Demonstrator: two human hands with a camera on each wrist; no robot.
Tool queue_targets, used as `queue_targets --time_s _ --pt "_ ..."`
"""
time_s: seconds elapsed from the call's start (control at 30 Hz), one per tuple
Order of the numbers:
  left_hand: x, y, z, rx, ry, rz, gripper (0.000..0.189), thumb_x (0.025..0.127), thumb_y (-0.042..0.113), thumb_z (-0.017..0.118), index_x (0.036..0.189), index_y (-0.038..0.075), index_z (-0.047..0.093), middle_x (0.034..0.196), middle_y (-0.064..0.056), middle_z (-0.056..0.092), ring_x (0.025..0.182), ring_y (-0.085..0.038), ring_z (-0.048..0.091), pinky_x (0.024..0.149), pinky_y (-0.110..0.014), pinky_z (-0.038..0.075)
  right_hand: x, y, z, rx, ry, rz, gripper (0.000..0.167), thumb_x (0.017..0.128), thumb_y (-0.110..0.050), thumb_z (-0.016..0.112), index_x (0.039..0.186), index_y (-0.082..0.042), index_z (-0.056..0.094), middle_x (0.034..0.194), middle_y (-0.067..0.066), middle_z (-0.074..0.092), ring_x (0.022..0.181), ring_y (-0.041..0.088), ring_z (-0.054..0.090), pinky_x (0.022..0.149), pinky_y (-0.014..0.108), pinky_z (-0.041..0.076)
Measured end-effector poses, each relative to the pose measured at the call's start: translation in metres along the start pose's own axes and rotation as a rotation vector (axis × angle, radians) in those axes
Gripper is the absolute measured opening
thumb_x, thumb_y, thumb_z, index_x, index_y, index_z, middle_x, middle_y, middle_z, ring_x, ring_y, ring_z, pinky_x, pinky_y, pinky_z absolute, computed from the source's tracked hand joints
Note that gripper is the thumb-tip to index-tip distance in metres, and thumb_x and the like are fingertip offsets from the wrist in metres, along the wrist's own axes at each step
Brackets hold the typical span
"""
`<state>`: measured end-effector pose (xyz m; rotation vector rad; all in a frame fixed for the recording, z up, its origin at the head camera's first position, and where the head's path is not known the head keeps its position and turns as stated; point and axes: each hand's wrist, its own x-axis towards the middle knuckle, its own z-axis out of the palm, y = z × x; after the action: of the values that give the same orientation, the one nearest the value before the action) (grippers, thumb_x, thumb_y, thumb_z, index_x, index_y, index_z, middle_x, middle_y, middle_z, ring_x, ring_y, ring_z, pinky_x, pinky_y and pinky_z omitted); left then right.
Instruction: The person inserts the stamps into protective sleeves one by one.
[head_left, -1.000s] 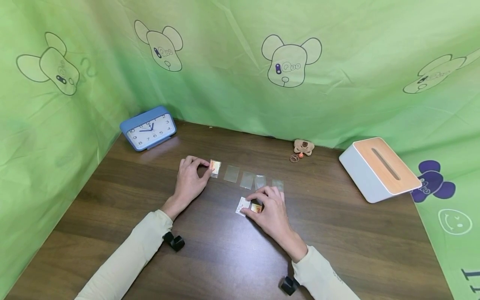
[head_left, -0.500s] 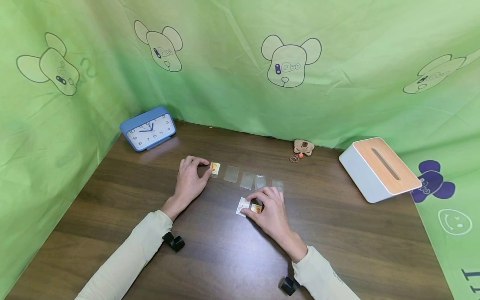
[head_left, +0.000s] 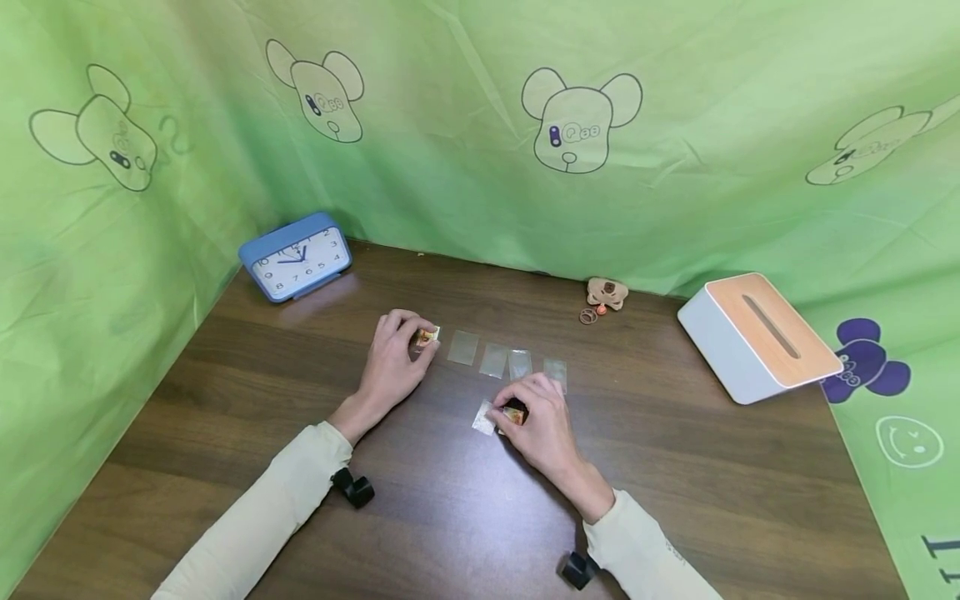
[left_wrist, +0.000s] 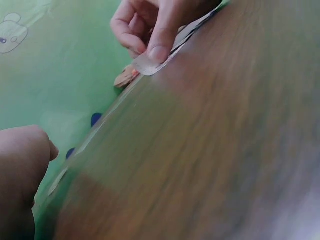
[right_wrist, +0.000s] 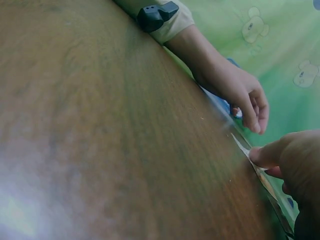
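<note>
In the head view my left hand (head_left: 393,362) bends its thumb and index finger around a small yellow and red printed card (head_left: 428,336). The fingers cover part of the card. My right hand (head_left: 542,425) pinches a small white sheet (head_left: 483,418) at its right edge, and the left wrist view shows the thumb on the sheet's pale, rounded end (left_wrist: 147,66). Another yellow and orange printed piece (head_left: 513,418) shows between the right thumb and fingers. Several small clear sleeves (head_left: 463,348) lie in a row on the table between and behind the hands.
A blue clock (head_left: 297,257) stands at the back left. A tan bear-shaped charm (head_left: 607,293) with a ring lies by the rear edge. The white tissue box (head_left: 757,337) with a wooden top is at the right. Green printed cloth (head_left: 450,167) surrounds the table (head_left: 420,517).
My left hand has shifted slightly right and now covers more of the printed card, which looks tilted differently. The right hand stays nearly in place, while the white sheet it pinches shows smaller.
</note>
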<state>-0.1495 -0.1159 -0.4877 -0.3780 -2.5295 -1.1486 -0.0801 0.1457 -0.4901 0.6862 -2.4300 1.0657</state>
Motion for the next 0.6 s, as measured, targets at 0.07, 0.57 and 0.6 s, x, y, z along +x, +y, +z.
queue_targets --time_s 0.07,0.57,0.6 --pt "0.0 0.003 0.003 0.001 -0.016 0.037 0.018 0.096 0.009 0.087 0.112 0.005 0.08 0.124 -0.016 0.065 0.116 -0.039 0.055 0.1 -0.055 0.047 0.0 0.0 0.0 0.013 0.012 -0.003 0.029 0.074 -0.004 0.101 0.087 -0.014 0.077 0.086 -0.003 0.079 0.091 0.021 0.066 0.088 0.042 0.044" --pt "0.005 0.009 0.015 0.195 -0.169 0.105 0.053 0.098 0.04 0.085 0.141 0.012 0.077 0.167 -0.023 0.046 0.162 -0.052 0.025 0.125 -0.074 0.022 -0.003 0.01 0.006 0.104 0.057 0.026 0.02 0.089 -0.002 0.087 0.106 -0.013 0.086 0.092 -0.005 0.078 0.093 0.018 0.063 0.086 0.035 0.043" --pt "0.004 0.008 0.015 0.208 -0.176 0.109 0.054 0.097 0.041 0.085 0.143 0.012 0.076 0.169 -0.024 0.044 0.163 -0.054 0.023 0.126 -0.075 0.02 -0.004 0.013 0.008 0.118 0.066 0.029 0.018 0.09 -0.004 0.087 0.104 -0.015 0.086 0.092 -0.006 0.078 0.092 0.016 0.062 0.087 0.033 0.043"
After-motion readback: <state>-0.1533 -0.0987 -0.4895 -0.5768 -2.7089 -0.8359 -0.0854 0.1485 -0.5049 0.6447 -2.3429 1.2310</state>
